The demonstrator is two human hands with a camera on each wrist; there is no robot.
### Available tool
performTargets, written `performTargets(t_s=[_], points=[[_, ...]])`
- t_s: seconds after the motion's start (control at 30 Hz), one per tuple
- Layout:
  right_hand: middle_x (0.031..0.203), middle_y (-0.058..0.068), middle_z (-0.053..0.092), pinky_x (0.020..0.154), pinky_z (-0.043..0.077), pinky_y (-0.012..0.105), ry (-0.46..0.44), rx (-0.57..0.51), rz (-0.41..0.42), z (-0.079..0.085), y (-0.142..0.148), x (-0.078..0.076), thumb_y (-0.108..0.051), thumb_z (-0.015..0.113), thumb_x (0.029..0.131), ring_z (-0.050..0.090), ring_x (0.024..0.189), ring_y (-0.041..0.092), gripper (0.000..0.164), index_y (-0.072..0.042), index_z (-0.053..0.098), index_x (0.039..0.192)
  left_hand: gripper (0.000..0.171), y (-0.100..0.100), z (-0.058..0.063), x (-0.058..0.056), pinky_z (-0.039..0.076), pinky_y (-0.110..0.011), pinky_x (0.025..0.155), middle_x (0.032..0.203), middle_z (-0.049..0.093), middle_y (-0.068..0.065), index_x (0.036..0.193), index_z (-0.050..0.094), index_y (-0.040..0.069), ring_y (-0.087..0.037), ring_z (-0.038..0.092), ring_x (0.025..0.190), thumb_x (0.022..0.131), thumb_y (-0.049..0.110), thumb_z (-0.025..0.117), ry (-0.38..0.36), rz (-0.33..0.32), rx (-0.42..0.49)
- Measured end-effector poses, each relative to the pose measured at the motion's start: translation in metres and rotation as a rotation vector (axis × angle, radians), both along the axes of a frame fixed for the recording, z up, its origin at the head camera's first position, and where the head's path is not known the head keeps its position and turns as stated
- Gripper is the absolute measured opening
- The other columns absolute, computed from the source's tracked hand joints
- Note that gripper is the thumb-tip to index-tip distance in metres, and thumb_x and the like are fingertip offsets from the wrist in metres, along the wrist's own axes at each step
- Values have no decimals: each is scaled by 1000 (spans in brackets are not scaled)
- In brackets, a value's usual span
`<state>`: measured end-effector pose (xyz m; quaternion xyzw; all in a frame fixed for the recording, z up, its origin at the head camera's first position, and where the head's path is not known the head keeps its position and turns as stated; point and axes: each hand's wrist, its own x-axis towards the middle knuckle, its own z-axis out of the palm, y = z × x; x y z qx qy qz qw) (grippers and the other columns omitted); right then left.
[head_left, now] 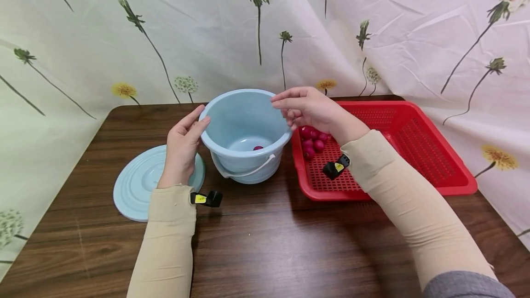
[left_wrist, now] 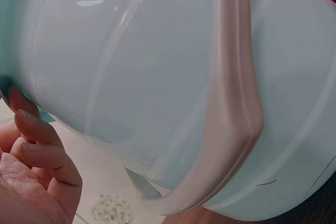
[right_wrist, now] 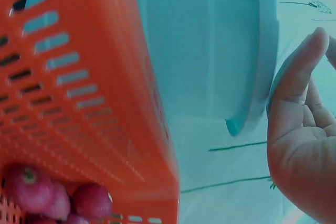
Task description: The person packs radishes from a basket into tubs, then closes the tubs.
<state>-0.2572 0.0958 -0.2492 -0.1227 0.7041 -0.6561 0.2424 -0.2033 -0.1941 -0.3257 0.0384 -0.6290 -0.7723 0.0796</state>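
Note:
A light-blue bucket (head_left: 248, 164) stands tilted slightly toward me, its pale handle (left_wrist: 231, 103) hanging down at the front. My left hand (head_left: 184, 144) grips its rim on the left, thumb over the edge and fingers outside. Inside, on the bottom, lies a small red radish (head_left: 258, 148). My right hand (head_left: 308, 109) hovers at the rim's right side, fingers loosely bent with nothing seen between them. In the right wrist view, the right hand (right_wrist: 302, 124) overlaps the bucket's rim (right_wrist: 266, 51). More red radishes (head_left: 313, 141) lie below it in a red basket (head_left: 430, 141).
Left of the bucket, a round light-blue lid (head_left: 132, 187) lies flat on the dark wooden table (head_left: 265, 243), partly behind the left hand and wrist. The basket stands close to the bucket's right side. A white flowered cloth (head_left: 215, 26) hangs along the table's back edge.

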Motion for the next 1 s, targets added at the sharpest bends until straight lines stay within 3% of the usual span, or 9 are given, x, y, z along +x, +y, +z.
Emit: performTargets(t_s=[0.47,1.0], points=[[72,2,60,58,54,25,63,146,-90,3,39,-11,-17,66,95,56,60,15,23,-2,66,112,53,0,-2,0,48,-15,58,74,61,5,141,57,13,-4,55,62,91,25,73,-5,6,-10],[79,3,69,69,59,29,61,183,-141,-9,84,-28,-17,62,98,68,68,16,16,-5,68,107,54,1,0,-1,45,-15,57,73,61,6,141,57,12,-4,52,62,91,24,74,-3,9,1]])
